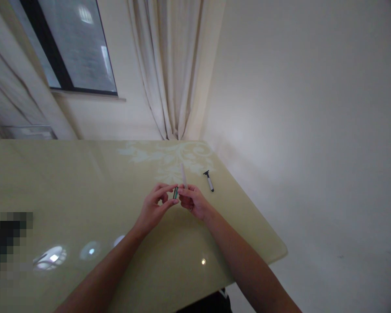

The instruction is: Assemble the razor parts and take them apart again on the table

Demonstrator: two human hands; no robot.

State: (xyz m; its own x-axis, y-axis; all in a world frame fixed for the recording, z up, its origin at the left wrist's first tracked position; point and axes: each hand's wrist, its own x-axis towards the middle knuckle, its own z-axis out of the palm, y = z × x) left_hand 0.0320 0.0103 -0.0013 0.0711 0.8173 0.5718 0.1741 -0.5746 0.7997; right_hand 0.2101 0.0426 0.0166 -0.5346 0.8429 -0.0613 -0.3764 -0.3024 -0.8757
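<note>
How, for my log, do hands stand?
Left hand pinching small green piece. Right hand close by, pale strip alongside. Razor lying aside, not between hands.

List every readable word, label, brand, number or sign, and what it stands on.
None can be read.
Too small or blurred to tell: the green-and-dark piece in the left hand, the pale stick in the right hand, the razor on the table.

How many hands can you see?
2: the left hand pinching a small green-striped piece, and the right hand beside it, near a pale stick. The blurry patch at left might hide more.
</note>
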